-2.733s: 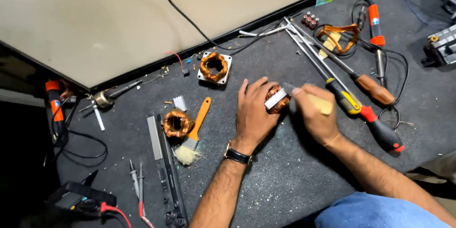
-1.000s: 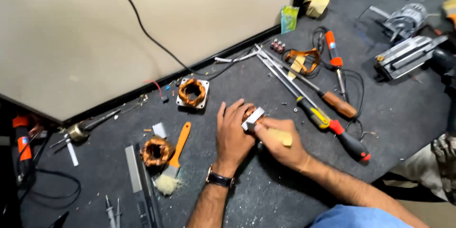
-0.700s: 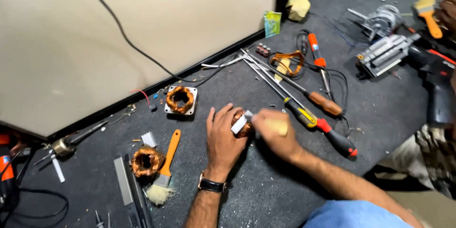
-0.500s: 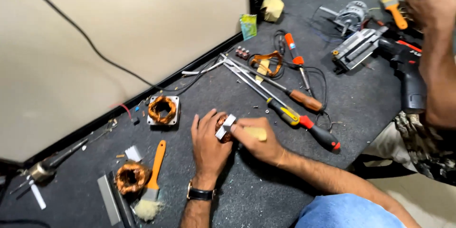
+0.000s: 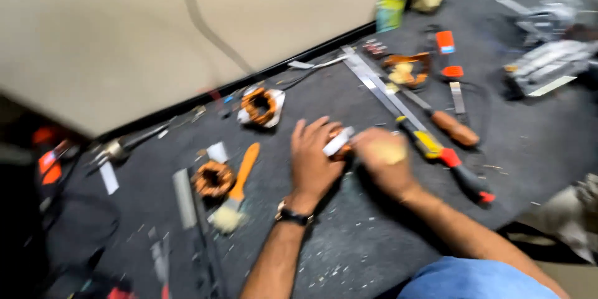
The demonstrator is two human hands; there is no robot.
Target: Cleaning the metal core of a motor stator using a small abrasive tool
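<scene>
Copper-wound stator (image 5: 338, 143) sits on the dark table (image 5: 374, 237), left hand (image 5: 313, 162) cupped around it while right hand (image 5: 386, 156) grips a pale tool handle against it. Work looks mid-way; two other coils (image 5: 213, 177) lie aside, near the brush (image 5: 235, 190).

1. Whole view motion-blurred; fine detail lost everywhere.
2. Small part (image 5: 338, 143) between left hand (image 5: 313, 161) and right hand (image 5: 385, 161): mostly covered by fingers, kind unclear.
3. Right hand's grip unreadable in blur.
4. Tools at far right (image 5: 548, 65): smeared, unidentifiable.
5. Bottom-left clutter (image 5: 118, 289): cut by the edge.
</scene>
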